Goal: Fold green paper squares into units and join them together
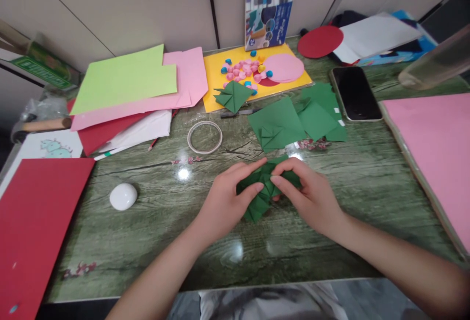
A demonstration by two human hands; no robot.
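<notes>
Both of my hands are on a folded green paper piece (257,207) over the front middle of the table. My left hand (228,193) grips its left side, thumb on top. With thumb and index finger, my right hand (310,193) pinches a fold near its middle; the other fingers are partly hidden. Just beyond the hands lie several green paper sheets (281,114), one with a small folded green shape (270,136) on it. Another folded green paper shape (233,96) rests on the edge of a yellow sheet (213,87).
A roll of tape (188,137) and a white egg-shaped object (123,197) lie to the left. Red card (40,222) covers the left edge. A phone (356,93), a pink sheet (436,148) and a clear cylinder (436,60) are right. A marker box (266,26) stands behind.
</notes>
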